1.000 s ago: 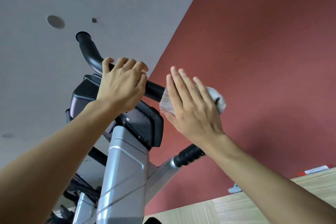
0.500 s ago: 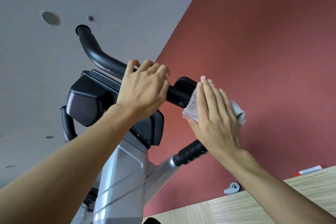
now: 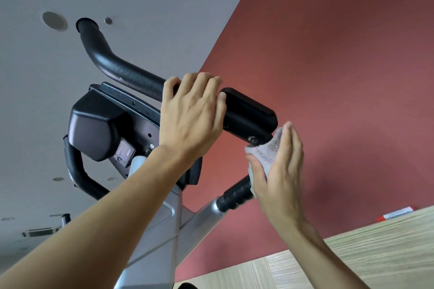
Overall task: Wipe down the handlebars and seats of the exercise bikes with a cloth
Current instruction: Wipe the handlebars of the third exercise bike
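The handlebar (image 3: 131, 75) was gripped by the curled left hand (image 3: 190, 119). The cloth (image 3: 265, 150) was pressed against the bar's far end by the flat-fingered right hand (image 3: 279, 171), thumb underneath; slippage seemed possible.

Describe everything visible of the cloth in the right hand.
The cloth is a small, pale grey, fuzzy rag, crumpled into a wad. The right hand covers most of it, fingers straight over it and thumb under it, pressing its top against the lower end of the black handlebar. A fold hangs beneath the palm.
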`<state>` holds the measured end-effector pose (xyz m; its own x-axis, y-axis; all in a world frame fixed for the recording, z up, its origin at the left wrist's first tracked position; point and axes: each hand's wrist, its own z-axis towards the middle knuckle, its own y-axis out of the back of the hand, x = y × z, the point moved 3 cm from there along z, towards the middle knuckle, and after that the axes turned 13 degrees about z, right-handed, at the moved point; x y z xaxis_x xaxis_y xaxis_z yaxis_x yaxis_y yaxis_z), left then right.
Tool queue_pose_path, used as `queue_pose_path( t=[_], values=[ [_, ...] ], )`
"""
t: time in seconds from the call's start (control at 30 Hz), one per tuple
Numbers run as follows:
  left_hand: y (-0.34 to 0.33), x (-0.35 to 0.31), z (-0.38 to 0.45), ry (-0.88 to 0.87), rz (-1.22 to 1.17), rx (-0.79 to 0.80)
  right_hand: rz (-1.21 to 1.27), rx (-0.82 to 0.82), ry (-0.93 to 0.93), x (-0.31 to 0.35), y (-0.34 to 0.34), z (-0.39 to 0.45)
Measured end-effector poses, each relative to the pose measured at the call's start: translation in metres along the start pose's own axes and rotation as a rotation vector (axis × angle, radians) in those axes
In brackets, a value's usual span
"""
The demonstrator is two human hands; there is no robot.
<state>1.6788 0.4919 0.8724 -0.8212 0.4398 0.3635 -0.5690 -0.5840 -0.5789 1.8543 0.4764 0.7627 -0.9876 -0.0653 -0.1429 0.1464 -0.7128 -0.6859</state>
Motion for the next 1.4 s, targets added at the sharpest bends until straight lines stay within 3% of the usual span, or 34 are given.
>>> queue_pose_path(
  t=[0.17,0.43,0.6,0.8,1.07,1.23,1.4],
  values=[
    [-0.001,0.001,-0.001,0.009,0.000,-0.001,-0.270,0.180,0.289,0.021,0.009,0.028],
    [0.003,0.031,-0.007,0.029,-0.173,-0.053,-0.144,0.209,0.475,0.069,0.007,0.065],
    [-0.001,0.042,-0.009,0.026,-0.109,-0.048,-0.263,0.260,0.372,0.085,-0.026,0.103],
    [-0.003,0.043,-0.006,0.011,-0.113,-0.049,-0.334,0.296,0.408,0.041,0.008,0.073],
    [0.002,0.063,-0.004,-0.069,-0.325,0.002,-0.461,0.246,0.597,0.087,-0.042,0.087],
    [0.003,0.081,-0.005,-0.018,-0.130,0.003,-0.421,0.225,0.697,0.074,-0.029,0.081],
    [0.002,0.079,-0.006,-0.038,-0.134,0.031,-0.535,0.179,0.626,0.042,-0.004,0.056]
  ],
)
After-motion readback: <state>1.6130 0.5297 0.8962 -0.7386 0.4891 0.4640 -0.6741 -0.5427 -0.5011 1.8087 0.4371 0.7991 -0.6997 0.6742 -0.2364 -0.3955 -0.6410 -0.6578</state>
